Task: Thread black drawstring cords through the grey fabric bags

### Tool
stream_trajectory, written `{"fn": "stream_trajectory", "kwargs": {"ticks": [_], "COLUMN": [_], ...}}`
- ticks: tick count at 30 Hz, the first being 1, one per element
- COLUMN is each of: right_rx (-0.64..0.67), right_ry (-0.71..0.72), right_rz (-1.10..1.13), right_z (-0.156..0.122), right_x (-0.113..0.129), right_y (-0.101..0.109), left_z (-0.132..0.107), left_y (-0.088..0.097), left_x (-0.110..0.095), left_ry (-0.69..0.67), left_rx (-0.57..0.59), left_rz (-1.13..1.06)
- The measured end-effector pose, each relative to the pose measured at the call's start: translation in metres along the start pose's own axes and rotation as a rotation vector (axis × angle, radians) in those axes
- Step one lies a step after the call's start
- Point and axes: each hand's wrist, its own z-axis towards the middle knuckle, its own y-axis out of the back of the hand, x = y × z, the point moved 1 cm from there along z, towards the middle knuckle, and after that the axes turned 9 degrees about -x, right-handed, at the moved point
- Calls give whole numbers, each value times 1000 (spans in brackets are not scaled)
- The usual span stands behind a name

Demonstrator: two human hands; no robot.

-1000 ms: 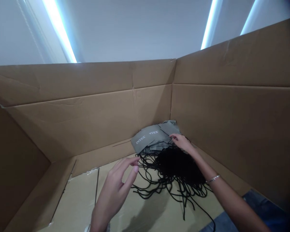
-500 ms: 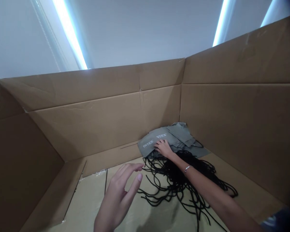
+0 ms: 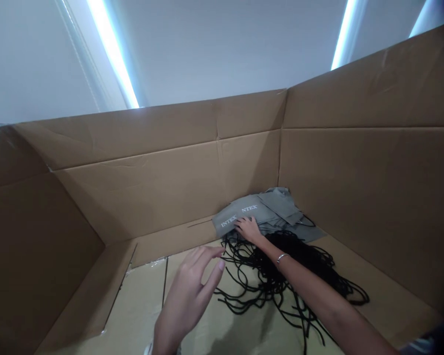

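I look into a large cardboard box (image 3: 151, 187). A stack of grey fabric pouches (image 3: 277, 207) printed INTEX lies in its far right corner, with a tangle of black drawstrings (image 3: 281, 276) spilling toward me. My right hand (image 3: 248, 229) reaches deep in and rests flat on the front edge of the grey pouches, fingers spread, a thin bracelet on the wrist. My left hand (image 3: 190, 296) hovers above the box floor to the left of the strings, fingers extended and loosely apart, holding nothing.
Tall cardboard walls close in on the left, back and right. The box floor (image 3: 140, 315) shows a taped seam. Above the rim are a pale wall and bright light strips.
My right hand slid left from the pouches' right side to their front left edge. The view shifted, so the pile sits further right. My left hand stayed open and rose slightly.
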Motion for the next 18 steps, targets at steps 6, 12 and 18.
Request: {"fn": "stream_trajectory", "kwargs": {"ticks": [6,12,18], "right_rx": [-289,-443,-445], "right_ry": [-258,-402,-499], "right_rz": [469,1041,1343], "right_z": [7,-29,-102], "right_x": [14,48,79], "right_y": [31,86,122], "left_z": [-10,-4,7], "left_y": [19,22,8], "left_x": [2,16,28], "left_ry": [80,253,351], "left_rx": [-69,-279,-237], "left_rz": [-10,-68,-190]}}
